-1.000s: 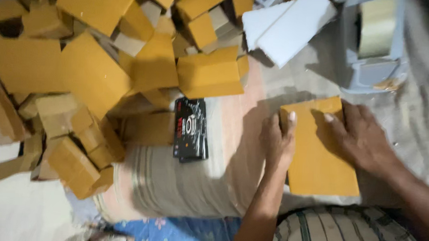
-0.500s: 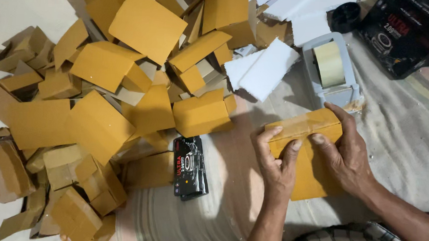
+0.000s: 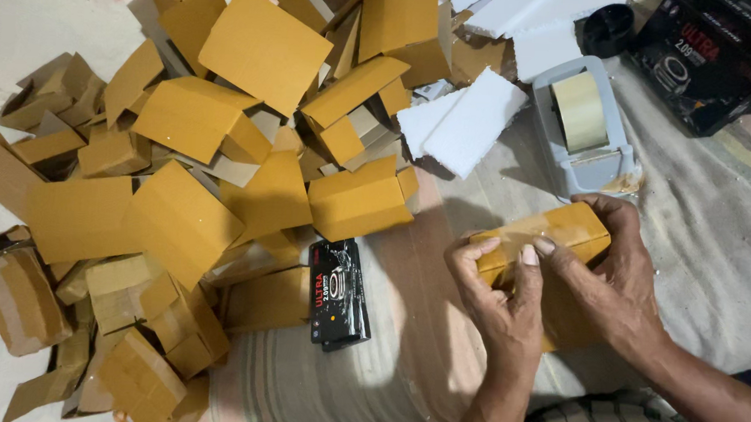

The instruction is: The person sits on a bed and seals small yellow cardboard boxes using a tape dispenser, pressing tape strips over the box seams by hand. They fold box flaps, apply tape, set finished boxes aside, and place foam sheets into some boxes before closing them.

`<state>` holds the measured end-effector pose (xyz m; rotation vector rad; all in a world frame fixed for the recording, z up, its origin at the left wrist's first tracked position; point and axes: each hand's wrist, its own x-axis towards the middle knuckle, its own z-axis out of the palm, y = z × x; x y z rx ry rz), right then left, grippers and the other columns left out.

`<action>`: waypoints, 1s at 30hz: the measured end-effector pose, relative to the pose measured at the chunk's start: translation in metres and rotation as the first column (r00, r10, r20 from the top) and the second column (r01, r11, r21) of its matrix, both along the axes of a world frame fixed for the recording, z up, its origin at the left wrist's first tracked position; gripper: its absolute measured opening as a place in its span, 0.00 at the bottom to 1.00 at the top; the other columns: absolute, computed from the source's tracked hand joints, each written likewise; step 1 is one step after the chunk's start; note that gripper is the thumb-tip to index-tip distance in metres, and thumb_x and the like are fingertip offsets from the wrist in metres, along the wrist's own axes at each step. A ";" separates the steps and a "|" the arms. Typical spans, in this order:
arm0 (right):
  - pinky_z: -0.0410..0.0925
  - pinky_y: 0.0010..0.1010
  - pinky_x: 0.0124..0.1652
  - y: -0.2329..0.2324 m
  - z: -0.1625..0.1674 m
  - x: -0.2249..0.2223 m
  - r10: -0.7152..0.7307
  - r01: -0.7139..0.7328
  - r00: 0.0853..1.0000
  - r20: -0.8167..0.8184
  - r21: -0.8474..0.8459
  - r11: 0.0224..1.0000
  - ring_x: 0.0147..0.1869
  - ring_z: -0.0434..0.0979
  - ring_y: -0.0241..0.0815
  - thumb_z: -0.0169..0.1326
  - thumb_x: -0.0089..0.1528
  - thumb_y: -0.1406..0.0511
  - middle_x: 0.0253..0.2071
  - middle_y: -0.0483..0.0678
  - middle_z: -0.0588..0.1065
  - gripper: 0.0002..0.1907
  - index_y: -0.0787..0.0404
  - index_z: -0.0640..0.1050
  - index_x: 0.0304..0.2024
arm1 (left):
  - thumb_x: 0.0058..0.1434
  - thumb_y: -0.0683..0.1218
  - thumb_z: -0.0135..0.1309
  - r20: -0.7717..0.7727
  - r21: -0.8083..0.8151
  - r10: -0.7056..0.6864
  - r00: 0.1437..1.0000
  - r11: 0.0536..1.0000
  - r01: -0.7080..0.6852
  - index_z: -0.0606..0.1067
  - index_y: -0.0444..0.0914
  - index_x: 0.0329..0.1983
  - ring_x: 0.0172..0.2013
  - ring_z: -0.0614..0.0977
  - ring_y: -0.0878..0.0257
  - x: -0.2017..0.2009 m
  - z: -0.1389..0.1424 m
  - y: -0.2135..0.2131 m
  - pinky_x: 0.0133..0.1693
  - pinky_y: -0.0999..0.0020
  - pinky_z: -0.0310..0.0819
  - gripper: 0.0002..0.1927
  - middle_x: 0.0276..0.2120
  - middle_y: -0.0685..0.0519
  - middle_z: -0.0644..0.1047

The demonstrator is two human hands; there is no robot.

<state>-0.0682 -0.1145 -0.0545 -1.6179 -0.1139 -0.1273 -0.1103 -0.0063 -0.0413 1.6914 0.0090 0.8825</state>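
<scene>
Both hands grasp one flat brown cardboard box, held above the striped cloth in front of the person. Left hand pinches its left end; right hand wraps the right end, fingers curled over the top. Long axis runs left-right, rising slightly rightward. The tape dispenser stands just beyond; a small black box lies left; the loose carton heap lies farther left. Nothing intervenes.

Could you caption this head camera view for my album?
Left hand and right hand hold a small yellow-brown cardboard box beside a grey tape dispenser.
</scene>
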 end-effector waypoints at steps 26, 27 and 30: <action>0.67 0.25 0.45 -0.004 -0.005 -0.019 -0.086 0.073 0.992 0.092 0.134 0.988 0.47 0.70 0.33 0.51 0.72 0.63 0.47 0.49 0.73 0.16 0.67 0.70 0.57 | 0.68 0.59 0.63 0.103 0.105 0.013 0.995 0.994 -0.024 0.56 0.32 0.72 0.62 0.71 0.51 -0.022 -0.029 -0.003 0.65 0.55 0.70 0.43 0.63 0.41 0.64; 0.67 0.25 0.46 -0.005 -0.008 -0.017 -0.091 0.080 0.991 0.096 0.104 0.991 0.47 0.70 0.33 0.51 0.72 0.63 0.47 0.48 0.73 0.15 0.67 0.69 0.57 | 0.67 0.61 0.62 0.121 0.175 0.023 0.992 0.984 -0.045 0.57 0.32 0.74 0.63 0.72 0.51 -0.020 -0.033 0.001 0.65 0.55 0.71 0.44 0.63 0.42 0.64; 0.67 0.24 0.49 -0.007 -0.015 -0.014 -0.090 0.079 0.987 0.129 0.094 0.992 0.49 0.71 0.32 0.50 0.74 0.63 0.48 0.48 0.73 0.14 0.67 0.69 0.56 | 0.72 0.60 0.57 0.116 0.333 0.029 0.993 0.941 -0.066 0.56 0.31 0.76 0.63 0.71 0.50 -0.016 -0.041 0.010 0.65 0.56 0.69 0.42 0.63 0.40 0.65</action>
